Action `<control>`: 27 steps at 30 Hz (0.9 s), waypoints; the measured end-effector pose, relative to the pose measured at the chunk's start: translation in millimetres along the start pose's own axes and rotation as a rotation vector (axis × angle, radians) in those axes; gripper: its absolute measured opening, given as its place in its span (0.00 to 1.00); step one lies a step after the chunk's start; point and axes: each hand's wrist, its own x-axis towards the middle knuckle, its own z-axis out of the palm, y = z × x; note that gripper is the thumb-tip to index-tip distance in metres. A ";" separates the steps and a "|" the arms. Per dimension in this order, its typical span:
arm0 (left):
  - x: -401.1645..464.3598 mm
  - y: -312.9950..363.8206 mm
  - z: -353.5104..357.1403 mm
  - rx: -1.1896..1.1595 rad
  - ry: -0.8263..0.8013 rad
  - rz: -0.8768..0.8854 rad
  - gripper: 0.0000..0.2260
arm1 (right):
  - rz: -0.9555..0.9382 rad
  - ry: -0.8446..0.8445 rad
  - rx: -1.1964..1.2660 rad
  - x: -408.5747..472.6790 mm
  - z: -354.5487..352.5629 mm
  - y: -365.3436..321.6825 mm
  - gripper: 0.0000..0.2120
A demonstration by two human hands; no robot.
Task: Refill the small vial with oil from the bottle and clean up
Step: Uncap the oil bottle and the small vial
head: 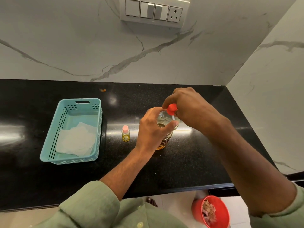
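Observation:
A clear ribbed oil bottle (165, 140) with amber oil at the bottom stands on the black counter (181, 162). My left hand (152, 129) wraps around its upper body. My right hand (189, 106) pinches the bottle's red cap (171, 109) from above. The small vial (125, 134), holding yellow oil and wearing a pink cap, stands upright just left of my left hand, untouched.
A teal perforated basket (54, 137) with white paper tissues (75, 140) lies at the left of the counter. Marble walls close the back and right side. Below the counter's front edge sits a red bin (220, 209) with scraps.

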 end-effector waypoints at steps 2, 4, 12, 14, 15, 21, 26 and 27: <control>-0.4 0.0 -0.4 0.000 -0.002 -0.007 0.21 | -0.001 0.018 0.044 -0.2 1.3 3.5 0.15; -0.4 1.0 -0.6 -0.002 0.000 -0.001 0.20 | -0.015 0.046 0.106 -2.3 1.4 8.3 0.14; -0.2 1.3 -1.7 -0.005 -0.016 0.024 0.20 | 0.158 0.331 0.573 -17.9 29.1 57.8 0.17; 1.3 1.0 -1.9 0.023 -0.021 0.028 0.21 | 0.290 0.370 0.642 -15.4 58.9 74.7 0.15; 1.9 0.6 -2.0 0.037 -0.023 0.029 0.22 | 0.354 0.377 0.685 -14.6 75.3 82.2 0.15; 1.9 -0.9 -2.3 0.036 -0.019 0.026 0.21 | 0.572 0.409 0.855 -15.8 169.5 109.6 0.09; 1.0 -1.2 0.9 0.055 0.026 0.041 0.21 | 0.543 0.303 0.810 -17.6 228.9 121.8 0.23; 0.1 -0.8 2.0 0.057 0.038 0.040 0.21 | 0.529 0.272 0.802 -17.4 240.6 125.2 0.25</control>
